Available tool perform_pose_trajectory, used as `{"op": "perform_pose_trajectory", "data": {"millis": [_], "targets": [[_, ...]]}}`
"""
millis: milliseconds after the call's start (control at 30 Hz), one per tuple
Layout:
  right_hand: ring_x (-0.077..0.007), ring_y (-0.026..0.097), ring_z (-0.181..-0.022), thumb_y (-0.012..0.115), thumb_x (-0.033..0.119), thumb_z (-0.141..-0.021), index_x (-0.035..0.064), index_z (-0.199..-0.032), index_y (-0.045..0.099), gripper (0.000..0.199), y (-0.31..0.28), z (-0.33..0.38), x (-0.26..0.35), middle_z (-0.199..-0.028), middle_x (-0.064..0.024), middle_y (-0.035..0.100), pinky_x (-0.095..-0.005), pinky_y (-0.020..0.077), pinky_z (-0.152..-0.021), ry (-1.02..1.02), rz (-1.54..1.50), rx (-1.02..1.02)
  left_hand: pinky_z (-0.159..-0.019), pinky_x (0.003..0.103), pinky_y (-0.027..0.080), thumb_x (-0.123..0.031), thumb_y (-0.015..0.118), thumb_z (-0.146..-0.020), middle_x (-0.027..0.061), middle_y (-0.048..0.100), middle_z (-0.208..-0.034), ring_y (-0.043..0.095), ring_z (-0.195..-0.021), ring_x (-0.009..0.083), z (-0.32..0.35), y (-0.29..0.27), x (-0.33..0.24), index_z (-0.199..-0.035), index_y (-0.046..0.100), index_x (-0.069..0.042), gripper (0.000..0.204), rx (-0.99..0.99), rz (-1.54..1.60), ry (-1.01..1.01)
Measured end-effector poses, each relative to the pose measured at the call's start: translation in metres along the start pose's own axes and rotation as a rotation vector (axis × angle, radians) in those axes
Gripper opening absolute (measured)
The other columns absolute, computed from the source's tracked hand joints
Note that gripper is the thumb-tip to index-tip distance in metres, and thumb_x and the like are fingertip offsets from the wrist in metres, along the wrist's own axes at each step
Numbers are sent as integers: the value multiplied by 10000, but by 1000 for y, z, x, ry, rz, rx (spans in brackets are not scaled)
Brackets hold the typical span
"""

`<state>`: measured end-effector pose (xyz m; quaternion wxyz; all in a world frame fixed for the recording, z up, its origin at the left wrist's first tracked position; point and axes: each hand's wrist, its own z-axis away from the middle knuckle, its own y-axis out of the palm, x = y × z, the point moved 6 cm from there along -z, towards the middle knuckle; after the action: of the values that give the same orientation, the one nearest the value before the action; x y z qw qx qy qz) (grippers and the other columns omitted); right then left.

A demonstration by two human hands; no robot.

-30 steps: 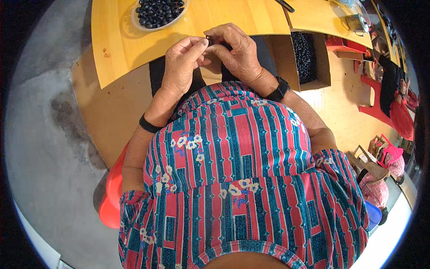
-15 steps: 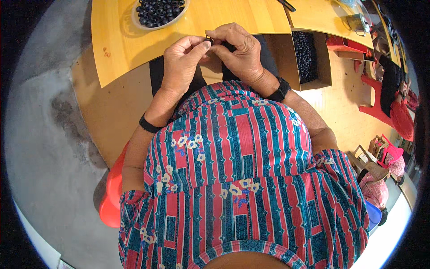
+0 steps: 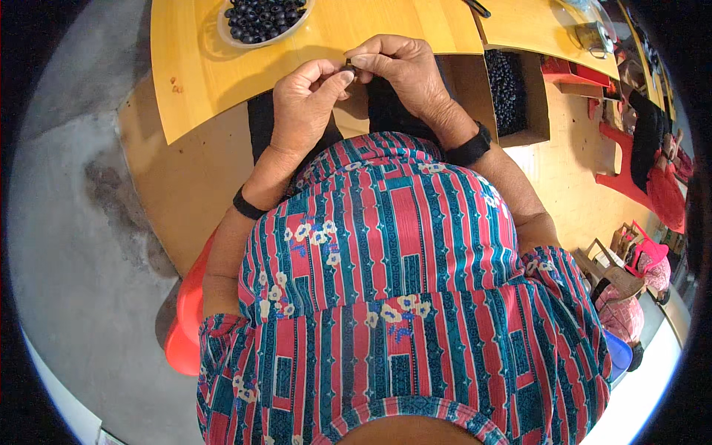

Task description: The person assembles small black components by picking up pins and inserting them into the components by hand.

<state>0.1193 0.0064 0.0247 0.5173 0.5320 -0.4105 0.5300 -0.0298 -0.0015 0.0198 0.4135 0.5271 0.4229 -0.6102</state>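
Over the table's near edge, my left hand (image 3: pixel 300 104) and my right hand (image 3: pixel 408 74) meet fingertip to fingertip. Both are closed in a pinch on a small black part (image 3: pixel 348 67), mostly covered by the thumbs and fingers; its exact kind is too small to make out. A pale bowl (image 3: pixel 245 45) of small black rounded pieces (image 3: pixel 265 18), some with a hole in them, stands on the yellow table (image 3: pixel 386 22) just beyond my left hand.
An open cardboard box (image 3: pixel 545 111) of small black pieces (image 3: pixel 506 89) sits below the table edge, right of my right hand. A dark pen-like tool (image 3: pixel 477 7) lies at the far edge. Red stools (image 3: pixel 623 167) and other people are on the right.
My right hand has rolled slightly, its thumb now higher over the small black part, and its wrist has shifted right. My left hand has barely moved. The bowl and box stay put.
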Motion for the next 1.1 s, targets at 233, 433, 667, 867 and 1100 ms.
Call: {"op": "perform_pose_trajectory", "data": {"millis": [233,433,667,867,1100], "targets": [[-73,588,-644,653,92,-830,-7,-851,679,104,-1,-4,0,-696,-23,643,-212,487,-629,54,77,51,-655,228,512,-85,639,-855,23,629,-811,583,-697,77,0,1,-4,-937,616,35,148,-12,-119,34],[-65,590,-684,642,90,-839,-5,-917,682,129,2,-5,5,-772,-25,665,-214,496,-654,-4,66,61,-647,221,504,-77,642,-849,19,624,-792,582,-690,75,-2,0,-7,-923,614,34,136,-23,-181,108],[-62,594,-695,623,82,-853,-17,-956,677,153,2,-3,7,-783,-31,667,-221,511,-670,-57,134,102,-632,212,495,-75,649,-844,17,625,-786,578,-688,69,-2,0,-9,-924,621,27,133,-41,-178,121],[-70,600,-673,624,80,-851,-18,-911,680,128,-1,-2,1,-762,-31,661,-215,511,-657,-49,129,60,-616,207,487,-89,664,-836,16,629,-767,577,-681,67,-2,-1,-11,-931,625,26,154,-55,-198,154],[-164,641,-690,675,61,-773,44,-884,693,113,8,11,27,-737,-79,642,-265,517,-632,-507,589,-86,-602,203,474,-84,674,-824,9,628,-739,563,-656,53,2,-2,-28,-884,624,22,131,-94,-386,267]]}}
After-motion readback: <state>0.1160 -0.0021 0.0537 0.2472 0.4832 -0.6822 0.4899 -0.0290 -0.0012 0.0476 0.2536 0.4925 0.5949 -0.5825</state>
